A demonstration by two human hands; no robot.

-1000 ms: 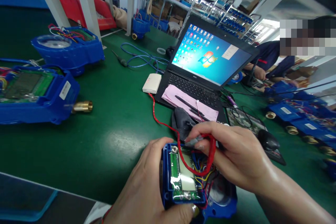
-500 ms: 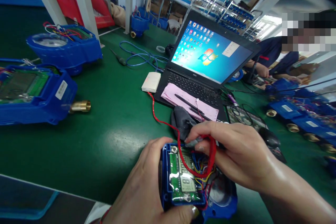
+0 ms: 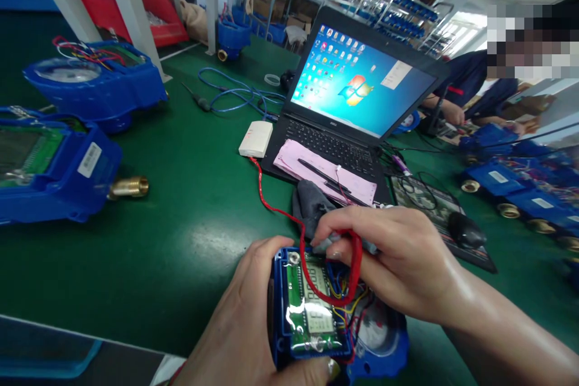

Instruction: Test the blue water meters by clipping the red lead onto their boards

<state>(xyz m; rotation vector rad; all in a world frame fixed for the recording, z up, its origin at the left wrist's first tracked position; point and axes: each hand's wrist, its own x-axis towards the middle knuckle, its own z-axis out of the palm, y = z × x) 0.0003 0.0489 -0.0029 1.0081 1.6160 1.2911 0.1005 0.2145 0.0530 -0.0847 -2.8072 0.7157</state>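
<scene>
My left hand (image 3: 244, 313) is wrapped round the left side of a blue water meter (image 3: 316, 319), thumb on its near edge. The meter's open top shows a green circuit board with a small display (image 3: 312, 307) and coloured wires. My right hand (image 3: 398, 259) pinches a small grey connector (image 3: 328, 245) at the meter's top edge. A red cable (image 3: 271, 199) loops over the fingers of that hand and runs back to a white box (image 3: 256, 139) beside the laptop (image 3: 357, 108).
Two open blue meters (image 3: 54, 163) (image 3: 94, 81) lie at the left, one with a brass fitting (image 3: 129, 187). Pink paper with a pen (image 3: 325, 172) rests on the laptop keyboard, a grey cloth (image 3: 312, 205) before it. A mouse (image 3: 465, 232), more meters and another person's sleeve (image 3: 465, 87) are at the right.
The display on the board went from blank to showing digits. Both hands keep their hold; the view shifted slightly right and down.
</scene>
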